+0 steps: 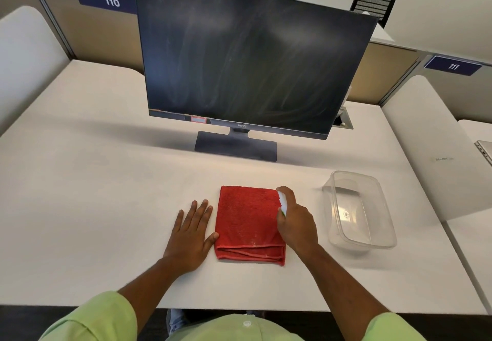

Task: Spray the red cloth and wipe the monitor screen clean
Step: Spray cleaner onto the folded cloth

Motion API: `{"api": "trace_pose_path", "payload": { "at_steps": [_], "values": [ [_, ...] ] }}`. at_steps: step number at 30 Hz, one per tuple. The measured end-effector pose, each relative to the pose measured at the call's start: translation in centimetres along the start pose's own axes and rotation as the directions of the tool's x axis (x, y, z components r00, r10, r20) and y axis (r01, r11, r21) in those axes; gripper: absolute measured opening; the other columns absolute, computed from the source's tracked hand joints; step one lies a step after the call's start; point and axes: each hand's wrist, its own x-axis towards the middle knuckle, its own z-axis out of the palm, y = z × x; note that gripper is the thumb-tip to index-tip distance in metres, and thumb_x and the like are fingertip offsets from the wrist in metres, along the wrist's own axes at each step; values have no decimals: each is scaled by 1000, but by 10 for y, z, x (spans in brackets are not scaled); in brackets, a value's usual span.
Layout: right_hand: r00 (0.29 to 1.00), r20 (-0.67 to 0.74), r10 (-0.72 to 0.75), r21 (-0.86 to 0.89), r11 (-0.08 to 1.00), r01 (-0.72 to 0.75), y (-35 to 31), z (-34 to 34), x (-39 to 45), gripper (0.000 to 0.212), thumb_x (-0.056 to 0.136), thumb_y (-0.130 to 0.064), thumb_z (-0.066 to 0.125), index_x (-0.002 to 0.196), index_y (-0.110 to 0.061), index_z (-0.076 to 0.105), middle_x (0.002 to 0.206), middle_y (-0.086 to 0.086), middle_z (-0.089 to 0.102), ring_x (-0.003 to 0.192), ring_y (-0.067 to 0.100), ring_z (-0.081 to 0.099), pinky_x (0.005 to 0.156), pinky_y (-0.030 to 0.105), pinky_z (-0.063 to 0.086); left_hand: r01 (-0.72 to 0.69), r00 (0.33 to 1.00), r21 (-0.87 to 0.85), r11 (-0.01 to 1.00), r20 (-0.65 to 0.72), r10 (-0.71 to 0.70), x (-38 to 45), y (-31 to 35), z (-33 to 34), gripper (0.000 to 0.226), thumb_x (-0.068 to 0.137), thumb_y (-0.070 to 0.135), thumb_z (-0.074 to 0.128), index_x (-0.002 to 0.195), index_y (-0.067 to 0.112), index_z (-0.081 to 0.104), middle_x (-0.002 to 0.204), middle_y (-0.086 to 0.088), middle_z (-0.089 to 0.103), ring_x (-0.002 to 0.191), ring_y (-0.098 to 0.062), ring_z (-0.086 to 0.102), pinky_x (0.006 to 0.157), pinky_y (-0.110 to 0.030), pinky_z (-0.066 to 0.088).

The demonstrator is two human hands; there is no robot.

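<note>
Office: numbered partition [106, 1], desk [106, 194], monitor [247, 58].

Bare desk [93, 194] lies left; clear tub [359, 207] blocks right

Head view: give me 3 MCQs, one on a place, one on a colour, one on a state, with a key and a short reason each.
1. Where is the clear plastic container?
A. On the desk, to the right of the red cloth
B. On the monitor's stand
C. Under the left hand

2. What colour are the person's sleeves?
A. White
B. Light green
C. Navy

3. What is the left hand doing?
A. Gripping the spray bottle
B. Lifting the cloth
C. Lying flat on the desk beside the cloth

Key: 1 A, the container sits on the desk, right of the red cloth. 2 B, both sleeves are light green. 3 C, its fingers are straight on the desk; the right hand grips the spray bottle over the cloth.
</note>
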Motion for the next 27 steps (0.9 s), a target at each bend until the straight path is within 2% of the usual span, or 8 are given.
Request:
{"api": "trace_pose_path", "payload": {
  "at_steps": [2, 5, 7, 10, 13, 16, 21, 27],
  "values": [
    [1000, -4, 25, -1, 1000, -25, 9, -2, -1, 51, 103, -22, 54, 149, -35, 37, 76, 5, 69, 68, 29, 69, 64, 39, 58, 0, 1000, -35, 999, -10, 0, 0, 1, -1, 87, 89, 73, -14, 160, 24, -10, 170, 2, -15, 155, -21, -22, 127, -44, -9],
    [999, -1, 49, 12, 999, -49, 19, -3, -4, 52, 103, -23, 58, 149, -33, 38, 74, -2, 62, 62, 23, 64, 60, 36, 54, -1, 1000, 5, 1000, 1, 1, 0, 0, 0, 85, 88, 72, -15, 159, 25, -14, 169, 2, -19, 154, -20, -25, 127, -44, -11],
    [1000, -20, 16, 30, 999, -16, 21, -4, -6, 55, 102, -25, 59, 152, -34, 37, 76, -5, 61, 62, 19, 60, 62, 32, 49, 4, 1000, 2, 1000, -7, -4, 0, 0, 0, 85, 89, 72, -15, 160, 25, -13, 169, 2, -18, 154, -20, -25, 126, -43, -12],
    [999, -24, -43, 23, 999, 44, 22, -5, -7, 56, 104, -27, 56, 153, -42, 33, 86, 0, 70, 72, 26, 67, 68, 37, 55, 3, 1000, 9, 1000, -8, -3, 1, 0, 1, 87, 89, 72, -16, 161, 24, -10, 169, 3, -17, 155, -20, -24, 126, -42, -13],
    [1000, -8, -28, -39, 999, 27, 19, -4, -7, 54, 103, -24, 56, 149, -38, 32, 79, 3, 70, 70, 29, 70, 67, 41, 59, 5, 1000, -10, 1000, -18, -5, 1, 1, 1, 87, 90, 72, -13, 161, 24, -7, 170, 1, -13, 156, -21, -20, 126, -43, -11],
    [1000, 7, 14, -51, 999, -13, 19, -2, -14, 54, 100, -20, 57, 147, -35, 36, 73, 1, 65, 66, 27, 67, 64, 38, 57, 8, 1000, -1, 1000, -15, -8, 1, 0, 1, 86, 89, 73, -15, 160, 25, -9, 170, 2, -14, 155, -21, -21, 126, -43, -11],
    [997, 80, -19, -37, 999, 22, 26, 4, -36, 64, 99, -20, 57, 154, -42, 32, 78, -1, 69, 68, 21, 66, 67, 36, 56, 3, 1000, -8, 1000, -16, -3, 0, -1, 2, 86, 90, 73, -14, 161, 24, -8, 170, 3, -14, 155, -19, -22, 126, -43, -11],
    [991, 127, -51, -6, 999, 52, 28, 13, -61, 58, 101, -17, 57, 153, -34, 39, 81, 0, 70, 67, 19, 67, 68, 38, 59, 3, 1000, -20, 1000, -6, -3, 0, 0, 1, 92, 86, 75, -19, 162, 24, -7, 170, 4, -16, 155, -18, -24, 127, -43, -12]
  ]
}}
